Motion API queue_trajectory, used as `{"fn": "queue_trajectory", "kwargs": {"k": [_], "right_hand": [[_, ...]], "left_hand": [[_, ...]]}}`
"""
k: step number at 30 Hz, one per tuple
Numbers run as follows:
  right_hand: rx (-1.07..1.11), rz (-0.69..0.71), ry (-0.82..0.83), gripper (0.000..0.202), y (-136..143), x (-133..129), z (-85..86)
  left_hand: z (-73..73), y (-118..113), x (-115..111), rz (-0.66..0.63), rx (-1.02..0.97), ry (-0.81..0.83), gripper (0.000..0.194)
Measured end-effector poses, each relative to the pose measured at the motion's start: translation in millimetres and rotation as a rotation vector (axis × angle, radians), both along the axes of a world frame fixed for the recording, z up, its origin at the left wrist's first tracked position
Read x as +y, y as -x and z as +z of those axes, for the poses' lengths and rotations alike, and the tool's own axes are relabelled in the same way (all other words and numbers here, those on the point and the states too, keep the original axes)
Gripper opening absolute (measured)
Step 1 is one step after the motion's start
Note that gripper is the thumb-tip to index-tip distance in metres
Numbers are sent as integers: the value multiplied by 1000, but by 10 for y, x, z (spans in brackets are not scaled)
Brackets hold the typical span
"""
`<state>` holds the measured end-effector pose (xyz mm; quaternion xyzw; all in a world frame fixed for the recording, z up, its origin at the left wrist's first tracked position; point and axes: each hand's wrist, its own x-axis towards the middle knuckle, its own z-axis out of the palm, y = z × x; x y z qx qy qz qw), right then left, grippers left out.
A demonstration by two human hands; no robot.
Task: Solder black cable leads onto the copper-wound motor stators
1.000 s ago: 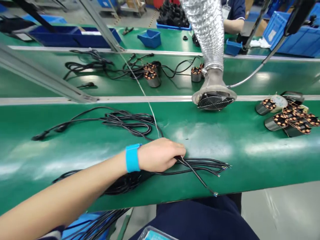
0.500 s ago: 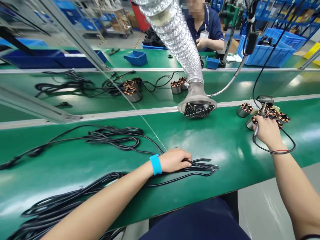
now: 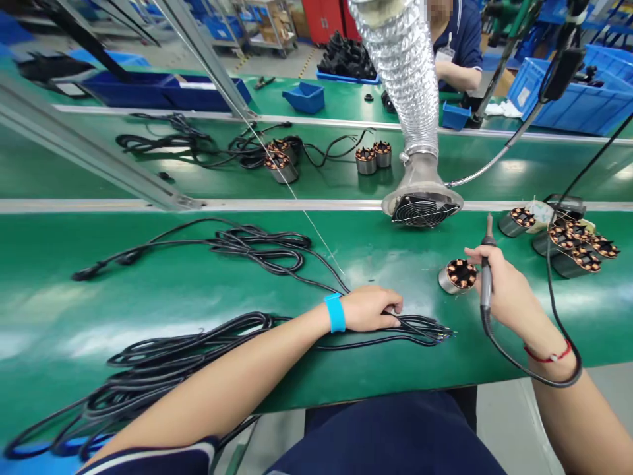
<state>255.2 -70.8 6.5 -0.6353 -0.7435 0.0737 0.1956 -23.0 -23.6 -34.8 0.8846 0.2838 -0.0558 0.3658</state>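
My left hand (image 3: pixel 372 308), with a blue wristband, is closed over the black cables (image 3: pixel 415 323) near their stripped wire ends. A thin pale strand (image 3: pixel 324 239) runs down from above to just behind this hand. My right hand (image 3: pixel 502 280) holds a soldering iron (image 3: pixel 486 280) with its tip pointing up and away from me. Its fingertips are at the side of a motor stator (image 3: pixel 457 276) with copper windings, standing slightly tilted on the green bench; the exact contact is partly hidden. More coiled black cable (image 3: pixel 198 343) lies under and beside my left forearm.
Several stators (image 3: pixel 576 247) stand at the right by the soldering stand. A fume hood (image 3: pixel 422 191) on a foil duct hangs over the bench's back edge. Another cable coil (image 3: pixel 257 247) lies at left. Across the rail, a co-worker (image 3: pixel 457 46) sits among blue bins (image 3: pixel 304 97).
My right hand has come left and nearer from the stator group, with the soldering iron, and one stator now stands apart beside it. My left hand stays on the cables; the camera view has shifted.
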Motion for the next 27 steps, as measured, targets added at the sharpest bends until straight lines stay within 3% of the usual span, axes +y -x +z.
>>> {"fn": "queue_trajectory", "kwargs": {"k": [3, 5, 7, 9, 11, 15, 19, 22, 24, 27], "right_hand": [[20, 166, 35, 53, -106, -8, -148], [101, 223, 117, 58, -137, -4, -241], [168, 217, 145, 59, -94, -4, -321], [173, 171, 88, 57, 13, -11, -386], [146, 151, 11, 56, 151, -26, -438], [123, 184, -95, 56, 380, -66, -537], [221, 198, -179, 59, 464, -88, -672], [291, 203, -215, 60, 470, -87, -767], [302, 193, -216, 62, 467, -86, -805], [310, 162, -217, 63, 471, -93, -825]], "left_hand": [[-19, 13, 41, 137, -140, 101, 20], [-28, -3, 95, 343, -224, 203, 17], [-17, -36, 164, 572, -308, 301, 19], [20, -69, 240, 711, -393, 331, 21], [72, -85, 309, 714, -448, 310, 23], [145, -49, 390, 590, -441, 344, 20], [127, -53, 394, 598, -487, 663, 21], [88, -181, 365, 631, -616, 931, 25], [80, -278, 330, 633, -692, 1004, 31], [122, -306, 267, 638, -666, 962, 40]]}}
